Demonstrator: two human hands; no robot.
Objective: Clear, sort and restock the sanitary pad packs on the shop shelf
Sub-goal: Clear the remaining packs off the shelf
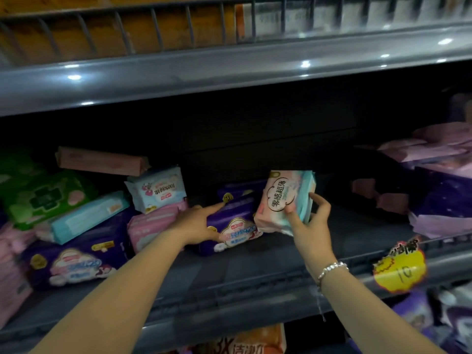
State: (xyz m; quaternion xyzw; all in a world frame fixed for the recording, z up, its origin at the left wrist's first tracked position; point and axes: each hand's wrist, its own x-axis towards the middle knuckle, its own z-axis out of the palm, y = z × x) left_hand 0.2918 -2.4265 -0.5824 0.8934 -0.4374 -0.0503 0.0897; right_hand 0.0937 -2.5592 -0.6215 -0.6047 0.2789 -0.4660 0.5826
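Note:
My right hand [310, 222] grips a pink and light-blue pad pack [279, 198], held upright just above the middle shelf [255, 267]. My left hand [198, 223] rests on a purple pad pack [231, 221] lying on the shelf, with the forefinger stretched out along its top. To the left lies a jumble of packs: a white and blue pack [157, 189], a pink pack [150, 226], a light-blue pack [89, 217], a green pack [43, 198], another purple pack [74, 261] and a long pink pack [102, 160] on top.
Pale purple and dark purple packs [439, 180] are stacked at the right end of the shelf. A yellow price tag [401, 269] hangs on the shelf's front rail. The upper shelf [229, 62] juts out overhead. More packs [434, 318] sit on the shelf below.

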